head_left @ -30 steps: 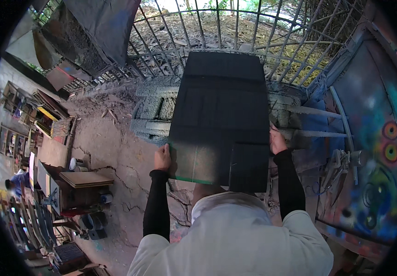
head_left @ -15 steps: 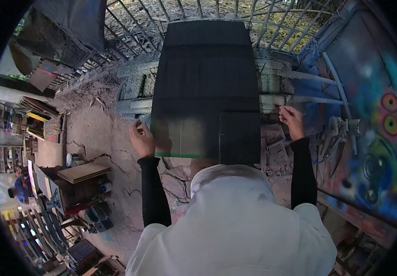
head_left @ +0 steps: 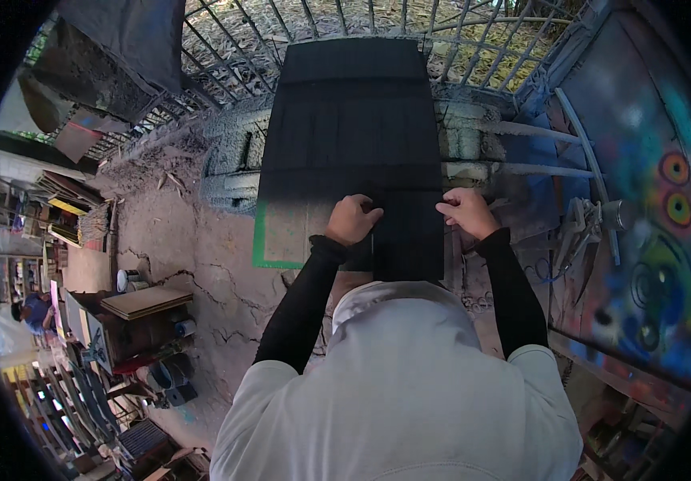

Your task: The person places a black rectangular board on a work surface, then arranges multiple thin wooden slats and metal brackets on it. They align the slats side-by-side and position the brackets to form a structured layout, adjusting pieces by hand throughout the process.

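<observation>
A large, flat black board [head_left: 353, 104] lies in front of me. Its lower left part [head_left: 281, 232] is lighter grey-green, with a bright green strip along the edge. Over the lower right part is a smaller black sheet [head_left: 408, 240]. My left hand [head_left: 351, 219] is closed, thumb and fingers pinched at this sheet's left edge. On the opposite edge, my right hand [head_left: 471, 213] is pinched closed as well. Dark on dark, the sheet's exact outline at the fingertips is hard to make out.
Grey metal bars [head_left: 353, 18] run behind the board. At right stands a panel sprayed in many colours [head_left: 658, 240], beside a metal spray gun [head_left: 590, 224]. A brown board [head_left: 147, 301] tops a cluttered stand at left. The ground [head_left: 217, 280] is cracked. Another person [head_left: 37, 313] is far left.
Both hands have come inward from either side of the board to the small black sheet's edges. The board's lower left part looks lighter, its green edge more visible.
</observation>
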Tool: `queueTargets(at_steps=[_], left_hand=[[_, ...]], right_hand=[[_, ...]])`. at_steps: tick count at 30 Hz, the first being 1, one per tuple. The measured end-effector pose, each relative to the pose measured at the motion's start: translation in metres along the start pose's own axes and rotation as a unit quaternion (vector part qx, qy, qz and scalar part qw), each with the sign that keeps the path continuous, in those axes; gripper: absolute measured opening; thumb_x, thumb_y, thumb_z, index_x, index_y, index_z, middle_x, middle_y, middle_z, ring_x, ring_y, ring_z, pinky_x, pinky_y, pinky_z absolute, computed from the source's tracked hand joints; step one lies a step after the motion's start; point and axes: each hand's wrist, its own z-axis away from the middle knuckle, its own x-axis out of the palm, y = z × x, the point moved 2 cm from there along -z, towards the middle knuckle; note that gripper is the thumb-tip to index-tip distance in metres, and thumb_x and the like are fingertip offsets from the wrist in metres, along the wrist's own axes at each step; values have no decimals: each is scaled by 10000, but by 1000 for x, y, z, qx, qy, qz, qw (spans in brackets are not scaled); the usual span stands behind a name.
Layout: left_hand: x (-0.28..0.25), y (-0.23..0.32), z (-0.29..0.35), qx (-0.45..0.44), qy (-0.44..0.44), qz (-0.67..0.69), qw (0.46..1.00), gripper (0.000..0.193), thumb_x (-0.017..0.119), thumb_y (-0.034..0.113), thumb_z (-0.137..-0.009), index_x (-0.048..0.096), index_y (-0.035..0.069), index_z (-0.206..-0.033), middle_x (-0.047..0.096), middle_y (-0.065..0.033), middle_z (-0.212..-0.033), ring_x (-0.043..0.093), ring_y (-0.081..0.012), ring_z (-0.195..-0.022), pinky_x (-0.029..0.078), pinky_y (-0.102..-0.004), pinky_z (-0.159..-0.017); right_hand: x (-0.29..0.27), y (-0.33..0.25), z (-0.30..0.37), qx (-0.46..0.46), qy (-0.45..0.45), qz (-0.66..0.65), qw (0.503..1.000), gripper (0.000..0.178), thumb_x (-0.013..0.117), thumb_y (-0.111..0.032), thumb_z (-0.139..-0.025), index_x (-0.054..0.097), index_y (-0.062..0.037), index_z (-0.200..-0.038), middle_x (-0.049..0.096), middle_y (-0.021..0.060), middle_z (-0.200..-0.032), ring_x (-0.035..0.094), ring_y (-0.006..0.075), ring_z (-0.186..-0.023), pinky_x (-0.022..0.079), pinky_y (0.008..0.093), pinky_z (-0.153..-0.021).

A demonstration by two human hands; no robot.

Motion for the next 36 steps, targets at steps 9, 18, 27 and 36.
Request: queueTargets(at_steps=[9,18,27,36], left_hand=[[9,-8,7,18,46,84,995,345,694,95,-867,613,-114,-1130,710,-177,-916,676,-168,-726,544,-290,-618],[6,-5,13,13,53,175,983,309,674,78,-909,609,-77,-1169,698,-118,-907,650,-133,-762,546,-275,-618],[-3,18,23,-13,61,255,965,299,681,84,-901,621,-53,-1161,682,-93,-861,633,-114,-726,529,-265,-604],[-5,23,8,26,119,230,966,264,694,78,-884,650,-37,-1118,676,-74,-816,625,-109,-674,515,-275,-605]], right_hand=[[3,-4,9,-9,28,-7,1000,198,705,-110,-889,633,48,-982,609,36,-825,594,78,-706,568,259,-551],[2,-17,21,-27,67,-55,996,297,719,-124,-884,631,66,-1095,645,69,-909,623,107,-750,579,265,-563],[-1,-24,25,-53,106,-74,990,260,725,-97,-870,650,57,-1066,660,72,-886,637,108,-735,561,262,-538],[-7,-35,12,-47,132,-51,989,298,724,-131,-875,647,54,-1095,662,81,-896,645,115,-740,568,261,-554]])
